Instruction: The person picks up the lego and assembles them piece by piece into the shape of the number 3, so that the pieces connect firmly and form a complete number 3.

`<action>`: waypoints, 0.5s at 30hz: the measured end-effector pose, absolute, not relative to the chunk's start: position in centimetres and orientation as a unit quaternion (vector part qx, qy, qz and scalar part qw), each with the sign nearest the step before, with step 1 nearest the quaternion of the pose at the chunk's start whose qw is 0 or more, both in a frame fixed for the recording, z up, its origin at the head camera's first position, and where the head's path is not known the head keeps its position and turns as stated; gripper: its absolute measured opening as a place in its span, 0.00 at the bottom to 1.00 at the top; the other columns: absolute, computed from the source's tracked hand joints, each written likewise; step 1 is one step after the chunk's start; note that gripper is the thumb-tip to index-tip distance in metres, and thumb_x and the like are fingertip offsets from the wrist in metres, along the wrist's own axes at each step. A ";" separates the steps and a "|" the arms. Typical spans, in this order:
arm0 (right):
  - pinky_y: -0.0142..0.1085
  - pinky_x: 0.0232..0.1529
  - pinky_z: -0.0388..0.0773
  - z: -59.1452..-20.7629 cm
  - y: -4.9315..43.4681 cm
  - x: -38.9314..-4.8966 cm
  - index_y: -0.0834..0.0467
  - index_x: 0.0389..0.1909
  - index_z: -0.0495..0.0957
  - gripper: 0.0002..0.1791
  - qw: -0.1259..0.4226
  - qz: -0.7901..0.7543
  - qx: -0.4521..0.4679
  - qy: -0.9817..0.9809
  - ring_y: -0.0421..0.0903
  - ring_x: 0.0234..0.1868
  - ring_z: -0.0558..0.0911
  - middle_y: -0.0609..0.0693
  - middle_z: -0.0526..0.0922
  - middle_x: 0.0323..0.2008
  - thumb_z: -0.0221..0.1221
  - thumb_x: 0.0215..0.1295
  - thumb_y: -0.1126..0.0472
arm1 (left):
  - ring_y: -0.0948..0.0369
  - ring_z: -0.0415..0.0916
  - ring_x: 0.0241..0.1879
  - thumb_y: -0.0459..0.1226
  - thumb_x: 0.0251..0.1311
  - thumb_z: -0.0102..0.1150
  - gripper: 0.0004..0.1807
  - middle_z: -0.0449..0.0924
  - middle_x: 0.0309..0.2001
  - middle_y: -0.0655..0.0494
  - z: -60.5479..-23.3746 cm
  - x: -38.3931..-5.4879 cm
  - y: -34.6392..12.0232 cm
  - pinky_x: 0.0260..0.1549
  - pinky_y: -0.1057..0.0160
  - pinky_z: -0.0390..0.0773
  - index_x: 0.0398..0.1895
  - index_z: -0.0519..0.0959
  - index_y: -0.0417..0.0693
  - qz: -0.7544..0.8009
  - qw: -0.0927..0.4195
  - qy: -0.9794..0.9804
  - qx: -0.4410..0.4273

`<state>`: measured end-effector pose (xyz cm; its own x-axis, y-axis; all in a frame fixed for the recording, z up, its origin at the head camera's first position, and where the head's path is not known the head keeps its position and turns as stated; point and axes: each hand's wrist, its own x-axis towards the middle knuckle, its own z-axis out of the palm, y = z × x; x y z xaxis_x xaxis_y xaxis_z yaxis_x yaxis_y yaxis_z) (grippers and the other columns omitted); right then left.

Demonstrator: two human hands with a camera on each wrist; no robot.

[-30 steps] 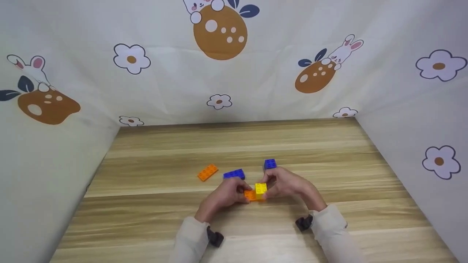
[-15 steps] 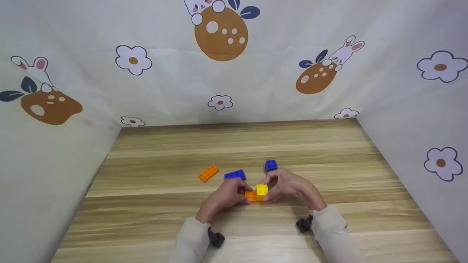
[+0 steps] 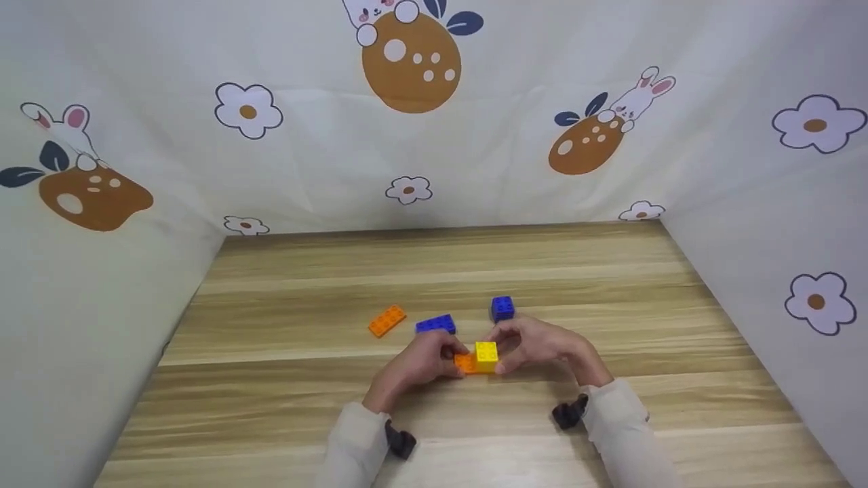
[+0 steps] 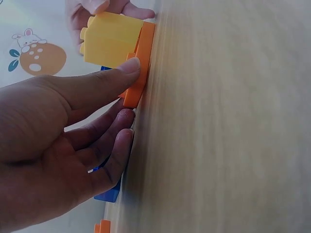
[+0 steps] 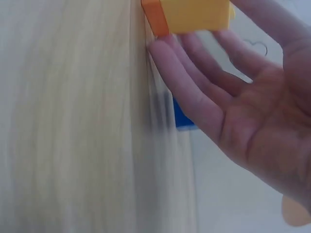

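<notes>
My left hand (image 3: 422, 358) pinches a flat orange building brick (image 4: 141, 73) by its left end, thumb on its studded side. On the brick's right end sits a tall yellow block (image 3: 486, 355); in the left wrist view a thin wedge-shaped gap shows between the two. My right hand (image 3: 539, 342) is at the right side of the yellow block. In the right wrist view its fingers (image 5: 187, 92) are fairly straight and spread, close beside the block; whether the fingertips touch it is hard to tell.
A blue studded brick (image 3: 436, 324) lies just beyond my left hand, partly covered by it. Farther left is another flat orange brick (image 3: 387, 320). A blue block (image 3: 502, 308) stands behind my right hand. Patterned cloth (image 3: 325, 156) walls the wooden table (image 3: 285, 420).
My right hand has eased slightly to the right, away from the yellow block, and its wrist has shifted right too. My left hand keeps its pinch on the orange brick.
</notes>
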<state>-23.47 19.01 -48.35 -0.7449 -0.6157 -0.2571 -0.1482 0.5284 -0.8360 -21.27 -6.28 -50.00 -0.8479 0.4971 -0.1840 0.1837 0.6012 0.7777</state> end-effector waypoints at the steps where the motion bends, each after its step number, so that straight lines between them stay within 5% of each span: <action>1: 0.44 0.58 0.80 -48.4 19.1 -23.5 0.57 0.52 0.80 0.25 0.281 -0.427 -0.226 0.829 0.49 0.51 0.82 0.53 0.84 0.49 0.75 0.52 0.59 | 0.63 0.73 0.35 0.36 0.57 0.72 0.16 0.82 0.37 0.59 -50.0 -21.3 -6.3 0.37 0.67 0.76 0.49 0.86 0.48 0.402 0.193 0.873 0.198; 15: 0.45 0.58 0.79 -48.6 18.9 -23.2 0.57 0.52 0.79 0.26 0.289 -0.452 -0.202 0.820 0.50 0.51 0.81 0.54 0.82 0.50 0.75 0.51 0.62 | 0.61 0.79 0.41 0.35 0.59 0.70 0.15 0.86 0.44 0.52 -49.2 -21.7 -7.5 0.48 0.56 0.83 0.49 0.85 0.43 0.422 0.172 0.868 0.196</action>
